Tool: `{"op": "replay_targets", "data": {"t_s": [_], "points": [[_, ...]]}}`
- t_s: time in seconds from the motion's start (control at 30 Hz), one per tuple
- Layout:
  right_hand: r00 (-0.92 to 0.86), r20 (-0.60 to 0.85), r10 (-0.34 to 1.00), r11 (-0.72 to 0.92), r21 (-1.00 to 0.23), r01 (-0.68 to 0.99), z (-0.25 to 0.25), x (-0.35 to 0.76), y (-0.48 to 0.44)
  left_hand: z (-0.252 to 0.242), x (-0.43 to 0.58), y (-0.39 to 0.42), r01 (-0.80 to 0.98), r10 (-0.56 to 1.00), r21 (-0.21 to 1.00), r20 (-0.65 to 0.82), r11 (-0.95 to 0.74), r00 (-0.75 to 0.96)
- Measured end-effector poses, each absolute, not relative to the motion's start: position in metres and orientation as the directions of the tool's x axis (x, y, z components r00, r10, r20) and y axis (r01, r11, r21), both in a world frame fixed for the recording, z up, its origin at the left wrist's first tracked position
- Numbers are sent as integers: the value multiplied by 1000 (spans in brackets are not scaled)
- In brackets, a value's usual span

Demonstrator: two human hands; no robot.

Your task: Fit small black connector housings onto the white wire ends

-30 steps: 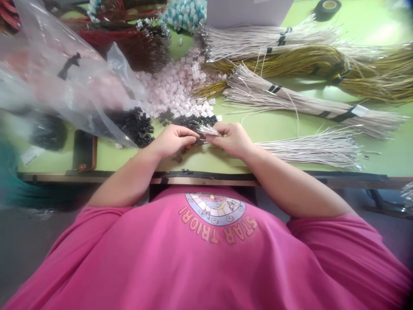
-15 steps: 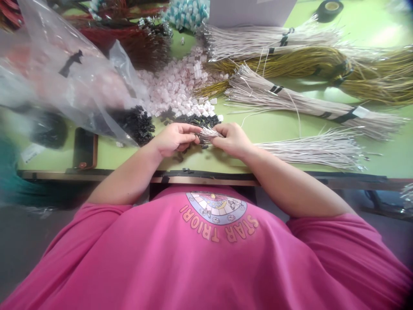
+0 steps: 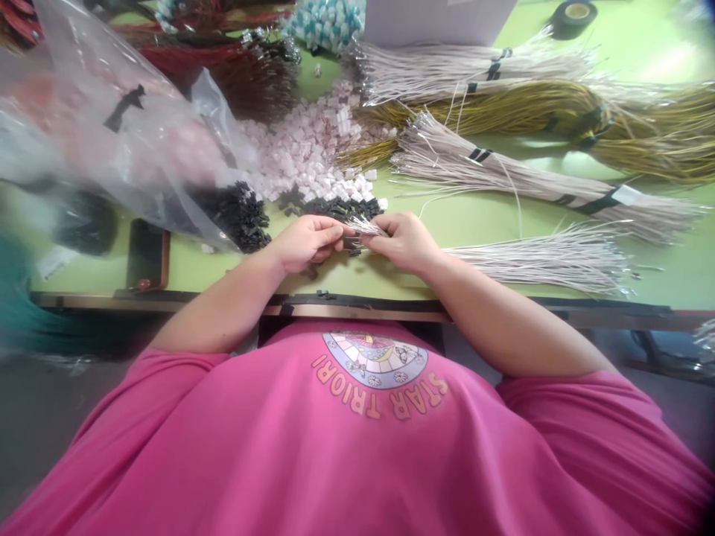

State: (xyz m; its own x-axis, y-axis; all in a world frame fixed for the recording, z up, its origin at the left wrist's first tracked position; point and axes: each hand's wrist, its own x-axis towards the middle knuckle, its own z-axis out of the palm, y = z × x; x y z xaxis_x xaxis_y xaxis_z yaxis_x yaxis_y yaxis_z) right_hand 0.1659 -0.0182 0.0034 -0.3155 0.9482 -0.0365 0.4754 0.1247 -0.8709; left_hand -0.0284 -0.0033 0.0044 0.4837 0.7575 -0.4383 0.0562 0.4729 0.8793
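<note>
My right hand is closed around a bundle of white wires, whose tail fans out over the table to the right. From its fingers the metal-tipped wire ends point left. Close against these ends, my left hand has thumb and forefinger pinched together; whatever lies between them is too small to make out. Small black connector housings lie just beyond the fingertips, with a few more beneath the hands.
A heap of white connector housings lies behind the black ones. Clear plastic bags and a phone are at left. Tied white wires, yellow wires and black tape lie at right. The table edge runs in front.
My left hand has shifted slightly, its thumb and forefinger now closer together beside the wire ends. The right hand keeps its hold on the bundle, nearly unmoved.
</note>
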Motion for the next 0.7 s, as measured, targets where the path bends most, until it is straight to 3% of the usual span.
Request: {"op": "replay_targets", "data": {"t_s": [0.43, 0.7], "points": [[-245, -38, 969, 110, -821, 561, 0, 164, -18, 4, -29, -3, 51, 783, 883, -440, 467, 440], [-273, -34, 961, 129, -821, 557, -3, 163, -18, 3, -23, -9, 225, 883, 932, -345, 283, 317]]}}
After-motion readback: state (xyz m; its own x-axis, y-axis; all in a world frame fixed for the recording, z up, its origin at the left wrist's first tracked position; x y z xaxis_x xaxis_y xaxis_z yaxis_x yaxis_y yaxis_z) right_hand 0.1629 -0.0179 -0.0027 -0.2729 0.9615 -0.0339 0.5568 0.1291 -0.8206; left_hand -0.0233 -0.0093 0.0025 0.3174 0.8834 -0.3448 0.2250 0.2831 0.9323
